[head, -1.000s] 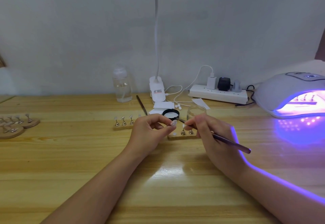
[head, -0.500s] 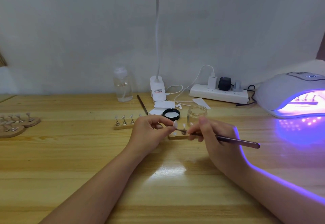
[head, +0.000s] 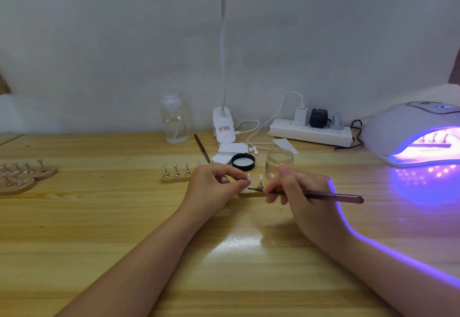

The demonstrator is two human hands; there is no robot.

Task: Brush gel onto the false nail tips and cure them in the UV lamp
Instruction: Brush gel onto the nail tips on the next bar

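At a pale wooden table (head: pixel 99 229), our left hand (head: pixel 211 187) pinches a small translucent false nail tip (head: pixel 249 176) by its stand while our right hand (head: pixel 306 199) grips a slim dark-handled gel brush (head: pixel 331 196), its bristles just below the tip. We judge the brushing step under way; next the coated tip must travel to the glowing white UV lamp (head: pixel 403 127), well apart at right.
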